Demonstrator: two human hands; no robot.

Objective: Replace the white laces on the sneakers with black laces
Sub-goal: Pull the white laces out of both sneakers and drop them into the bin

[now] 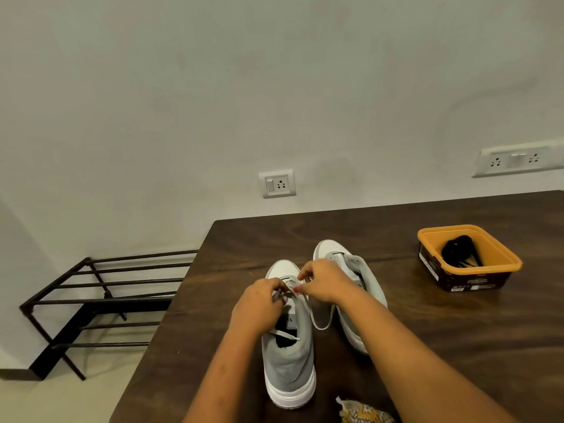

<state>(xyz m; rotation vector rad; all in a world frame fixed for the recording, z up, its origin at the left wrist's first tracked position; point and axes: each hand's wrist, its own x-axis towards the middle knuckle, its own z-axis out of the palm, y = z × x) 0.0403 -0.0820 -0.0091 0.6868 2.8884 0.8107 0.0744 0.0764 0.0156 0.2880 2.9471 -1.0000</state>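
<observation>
A: Well, biggest first: one dark wooden table (442, 346), pushed against the wall, presumably as a bench at working height.

B: And off its left edge?

A: One black metal shoe rack (100, 300) on the floor, well apart from the work. Likely the pair's home afterwards.

B: Sneakers next.

A: Two, grey and white, side by side. Near sneaker (288, 369) standing on its sole, heel toward the camera, toe away. Probably turned so for a straight look down onto the eyelets. Far sneaker (329, 248) just beside it to the right, partly hidden behind the right forearm. Laced or not, cannot tell.

B: Tub?

A: One orange-rimmed tub (506, 264), well off to the right, holding a dark bundle, seemingly the black laces (457, 251). Parked within reach, out of the hands' way. Too tangled for a count.

B: Hands?

A: Two, both over the near sneaker's upper eyelets. Left hand (259, 300) with fingers curled, pinching the white lace (285, 334) on the left side. Right hand (323, 282) pinching the same lace on the right. Held so, by the look of it, for drawing the lace out through the eyelets.

B: Stage, then?

A: Early, at a guess. White lace partly loosened, one slack loop hanging between the two shoes, one end lying across the shoe's opening. Black laces untouched in the tub.

B: Smallest bits?

A: One socket plate (277, 183) above the table's back-left corner, one longer socket strip (515, 160) further right, one scrap of patterned cloth (363, 413) at the bottom edge.
</observation>
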